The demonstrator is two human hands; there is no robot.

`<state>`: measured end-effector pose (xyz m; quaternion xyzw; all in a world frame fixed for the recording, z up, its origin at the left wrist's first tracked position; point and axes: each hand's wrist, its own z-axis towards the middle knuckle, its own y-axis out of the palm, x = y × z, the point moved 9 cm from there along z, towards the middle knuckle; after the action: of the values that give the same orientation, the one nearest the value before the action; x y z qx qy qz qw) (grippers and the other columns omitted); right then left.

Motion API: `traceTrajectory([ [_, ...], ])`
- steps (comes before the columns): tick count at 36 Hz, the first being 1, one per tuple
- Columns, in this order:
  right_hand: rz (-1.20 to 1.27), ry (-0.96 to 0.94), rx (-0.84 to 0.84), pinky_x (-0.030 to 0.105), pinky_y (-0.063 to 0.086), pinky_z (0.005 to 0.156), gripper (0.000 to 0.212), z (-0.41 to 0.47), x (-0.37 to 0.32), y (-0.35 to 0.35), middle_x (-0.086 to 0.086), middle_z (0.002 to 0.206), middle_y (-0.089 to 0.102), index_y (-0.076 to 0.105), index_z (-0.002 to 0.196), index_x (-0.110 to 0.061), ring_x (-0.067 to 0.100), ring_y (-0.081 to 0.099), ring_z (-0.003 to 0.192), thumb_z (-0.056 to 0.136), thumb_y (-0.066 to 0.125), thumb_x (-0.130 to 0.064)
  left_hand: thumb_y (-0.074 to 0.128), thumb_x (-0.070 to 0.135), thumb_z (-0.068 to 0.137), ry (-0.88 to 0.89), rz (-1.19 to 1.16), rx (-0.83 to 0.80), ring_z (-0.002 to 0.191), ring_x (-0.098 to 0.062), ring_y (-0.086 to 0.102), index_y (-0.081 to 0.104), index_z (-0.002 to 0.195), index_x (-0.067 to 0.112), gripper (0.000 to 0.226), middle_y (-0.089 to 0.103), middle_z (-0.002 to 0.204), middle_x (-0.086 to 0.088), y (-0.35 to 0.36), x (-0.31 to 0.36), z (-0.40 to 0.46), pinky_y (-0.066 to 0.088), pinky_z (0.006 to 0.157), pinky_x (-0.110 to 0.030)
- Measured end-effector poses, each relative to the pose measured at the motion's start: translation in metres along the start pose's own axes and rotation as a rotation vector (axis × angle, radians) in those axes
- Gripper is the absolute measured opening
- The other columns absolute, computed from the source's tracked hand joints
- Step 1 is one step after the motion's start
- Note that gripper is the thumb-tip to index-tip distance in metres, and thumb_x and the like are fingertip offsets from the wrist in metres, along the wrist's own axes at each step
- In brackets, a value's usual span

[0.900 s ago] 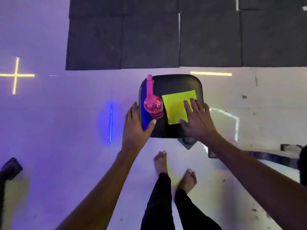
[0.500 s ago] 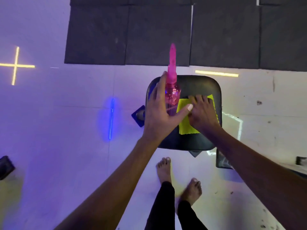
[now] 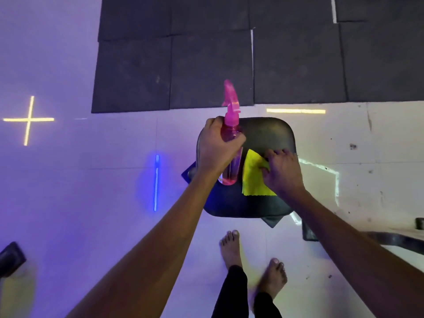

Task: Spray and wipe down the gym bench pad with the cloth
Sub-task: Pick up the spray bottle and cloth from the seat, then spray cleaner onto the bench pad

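A black bench pad (image 3: 273, 134) sits on the pale floor in the middle of the head view. My left hand (image 3: 218, 145) is shut on a pink spray bottle (image 3: 231, 164), held above the pad's left side with its nozzle pointing away from me. A yellow cloth (image 3: 252, 180) lies on the pad's right half. My right hand (image 3: 283, 173) pinches and gathers the cloth's upper right corner, which is bunched under the fingers.
Dark rubber floor mats (image 3: 206, 65) cover the floor beyond the pad. Light strips reflect on the floor: a yellow cross (image 3: 28, 119), a blue line (image 3: 156, 182). My bare feet (image 3: 231, 249) stand just below the pad. A dark frame part (image 3: 390, 239) lies at right.
My left hand closed on the spray bottle and lifted it off the pad, nozzle turned forward. My right hand went from lying flat on the cloth to bunching its corner.
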<state>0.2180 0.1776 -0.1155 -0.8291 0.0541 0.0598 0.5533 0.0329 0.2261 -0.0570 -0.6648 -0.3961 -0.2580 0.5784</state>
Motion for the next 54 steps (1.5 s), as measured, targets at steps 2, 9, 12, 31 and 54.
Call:
traceTrajectory([
  [2, 0.055, 0.004, -0.008, 0.045, 0.044, 0.091, 0.026, -0.007, 0.005, -0.006, 0.021, 0.111, 0.069, 0.066, 0.108, -0.004, 0.043, 0.060, 0.111, 0.088, 0.070, -0.019, 0.069, 0.052, 0.079, -0.013, -0.040, 0.035, 0.079, -0.005, 0.061, 0.057, 0.081, 0.036, 0.020, 0.063, 0.083, 0.013, -0.003, 0.003, -0.009, 0.051, 0.073, -0.028],
  [9, 0.280, 0.067, 0.043, 0.040, 0.041, 0.070, 0.022, -0.055, 0.030, -0.034, 0.022, 0.099, 0.070, 0.067, 0.102, -0.005, 0.046, 0.065, 0.094, 0.085, 0.076, -0.015, 0.082, 0.025, 0.082, 0.014, -0.085, 0.080, 0.084, 0.010, 0.064, 0.056, 0.129, 0.021, 0.054, 0.068, 0.096, 0.017, -0.003, 0.028, -0.041, 0.043, 0.070, 0.001],
  [12, 0.346, 0.114, 0.079, 0.035, 0.032, 0.067, 0.018, -0.083, 0.046, -0.042, 0.019, 0.096, 0.070, 0.065, 0.098, -0.008, 0.044, 0.065, 0.091, 0.086, 0.076, -0.015, 0.074, 0.021, 0.080, 0.085, -0.022, 0.023, 0.088, 0.006, 0.061, 0.052, 0.145, 0.022, 0.069, 0.062, 0.092, 0.020, 0.005, 0.044, -0.057, 0.044, 0.072, -0.003],
  [31, 0.827, 0.511, 0.429, 0.040, 0.046, 0.062, 0.026, -0.382, 0.265, -0.087, -0.008, 0.064, 0.056, 0.053, 0.081, -0.019, 0.025, 0.057, 0.068, 0.085, 0.078, -0.023, 0.060, 0.025, 0.097, 0.454, -0.016, -0.352, 0.095, -0.010, 0.065, 0.065, 0.130, 0.017, 0.034, 0.067, 0.109, 0.003, 0.168, 0.214, -0.296, 0.052, 0.088, -0.031],
  [54, 0.770, 1.213, 0.822, 0.036, 0.046, 0.068, 0.015, -0.806, 0.547, 0.011, -0.002, 0.087, 0.068, 0.065, 0.098, -0.021, 0.026, 0.062, 0.078, 0.084, 0.066, -0.024, 0.059, 0.015, 0.093, 0.706, -0.065, -0.884, 0.087, -0.039, 0.068, 0.067, 0.123, 0.008, 0.032, 0.070, 0.096, -0.022, 0.462, 0.370, -0.653, 0.057, 0.085, -0.052],
])
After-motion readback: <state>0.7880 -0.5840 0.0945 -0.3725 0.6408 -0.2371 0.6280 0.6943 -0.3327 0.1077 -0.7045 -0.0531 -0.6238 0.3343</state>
